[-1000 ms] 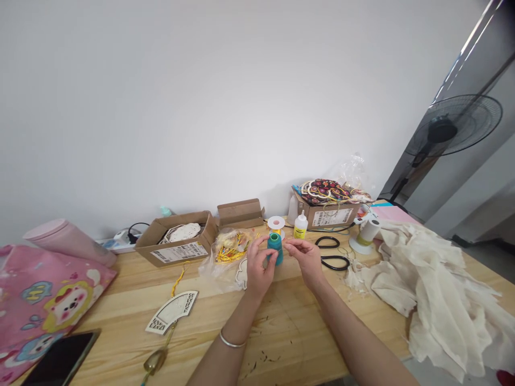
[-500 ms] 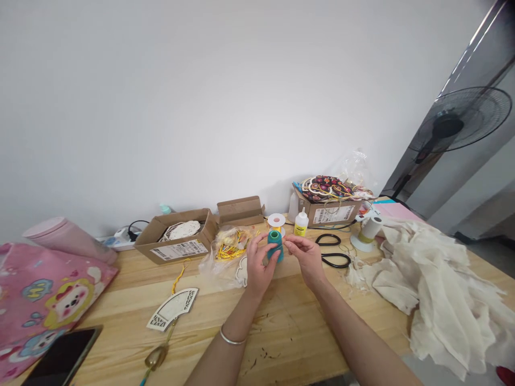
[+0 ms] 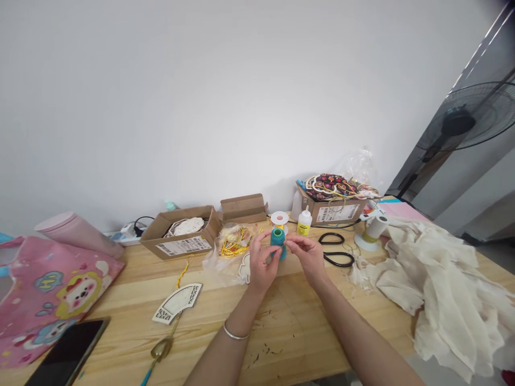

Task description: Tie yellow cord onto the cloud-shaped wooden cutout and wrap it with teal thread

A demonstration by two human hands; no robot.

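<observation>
From here, my left hand (image 3: 260, 264) grips the upright teal thread cone (image 3: 278, 242) just above the pale wooden table (image 3: 289, 321), while my right hand (image 3: 306, 258) presses its fingertips together at the cone's right side, pinching something too fine to make out.

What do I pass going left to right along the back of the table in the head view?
Pink tumbler → power strip → open box → closed box → white spool → glue bottle → labeled box → white roll
</observation>
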